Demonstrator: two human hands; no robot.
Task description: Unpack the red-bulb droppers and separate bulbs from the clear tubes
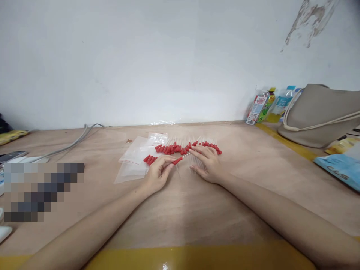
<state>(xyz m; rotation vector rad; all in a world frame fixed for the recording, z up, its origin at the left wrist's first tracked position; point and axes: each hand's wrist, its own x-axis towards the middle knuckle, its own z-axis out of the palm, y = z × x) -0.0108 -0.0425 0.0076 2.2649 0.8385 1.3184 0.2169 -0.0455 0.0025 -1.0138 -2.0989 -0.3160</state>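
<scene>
My left hand (pixel 159 173) is closed, pinching the red rubber bulb (pixel 177 161) of a dropper. Its thin clear tube (pixel 185 155) points right, toward the fingers of my right hand (pixel 208 164). That right hand is open, thumb and fingers apart, above several loose clear tubes (pixel 194 163) on the table. Behind both hands lies a row of droppers with red bulbs (pixel 170 149), tubes pointing to the wall. A smaller group of red bulbs (pixel 149 159) rests just left of my left hand, partly on clear zip bags (pixel 135 150).
On the right stand a carton (pixel 257 109), drink bottles (pixel 282 103), a grey bag (pixel 320 112) and a blue packet (pixel 337 170). A grey cable (pixel 74 142) crosses the left side, near a phone (pixel 12 156). Yellow tape (pixel 180 258) marks the front edge.
</scene>
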